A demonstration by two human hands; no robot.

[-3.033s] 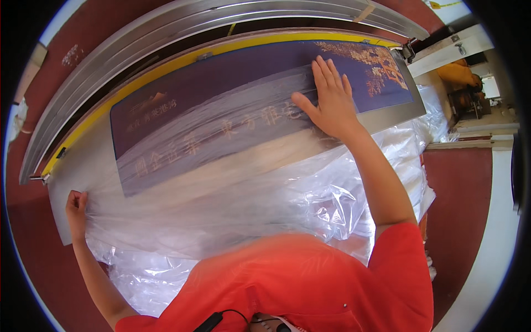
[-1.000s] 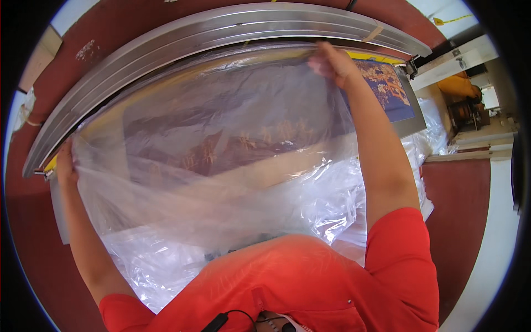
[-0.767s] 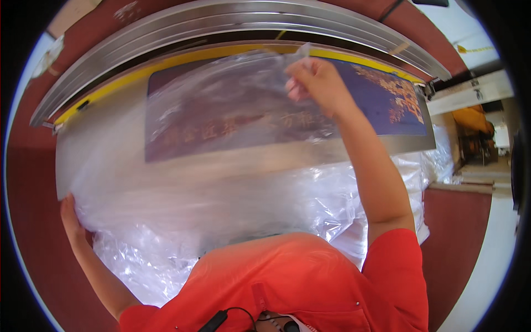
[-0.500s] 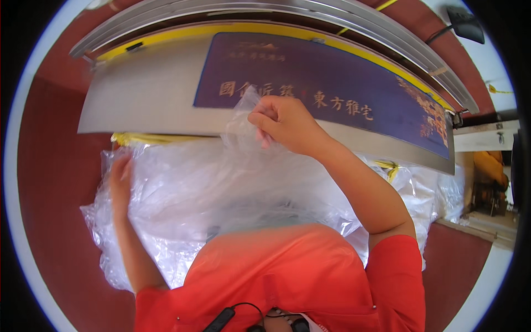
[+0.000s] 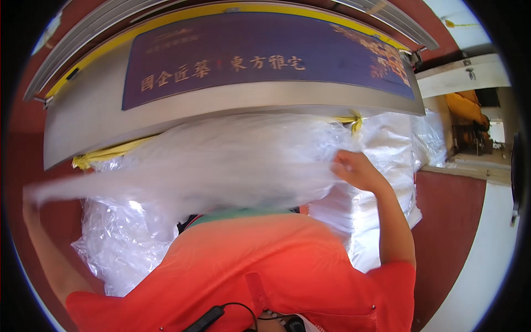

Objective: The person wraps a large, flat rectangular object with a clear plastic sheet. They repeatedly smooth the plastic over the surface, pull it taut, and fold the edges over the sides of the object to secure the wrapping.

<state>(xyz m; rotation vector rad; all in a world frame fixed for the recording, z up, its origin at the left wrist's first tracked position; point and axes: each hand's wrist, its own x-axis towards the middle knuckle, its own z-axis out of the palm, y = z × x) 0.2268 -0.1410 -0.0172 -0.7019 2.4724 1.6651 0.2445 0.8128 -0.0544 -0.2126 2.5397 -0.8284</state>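
R hand [image 5: 357,169] is curling fingers shut, pinching one end of a plastic sheet [image 5: 221,180]; L hand [image 5: 29,199], blurry, is gripping the other end, exact finger pos. unclear. Sheet's stretching betw. hands, btwn. red shirt [image 5: 265,254] & blue-printed gray panel [image 5: 332,98].

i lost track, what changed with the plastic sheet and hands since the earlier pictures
The plastic sheet has come off the blue panel toward the red shirt. The right hand, earlier flat over the panel, drew back and grips the sheet; the left hand swung outward. The panel stays on the grey board.
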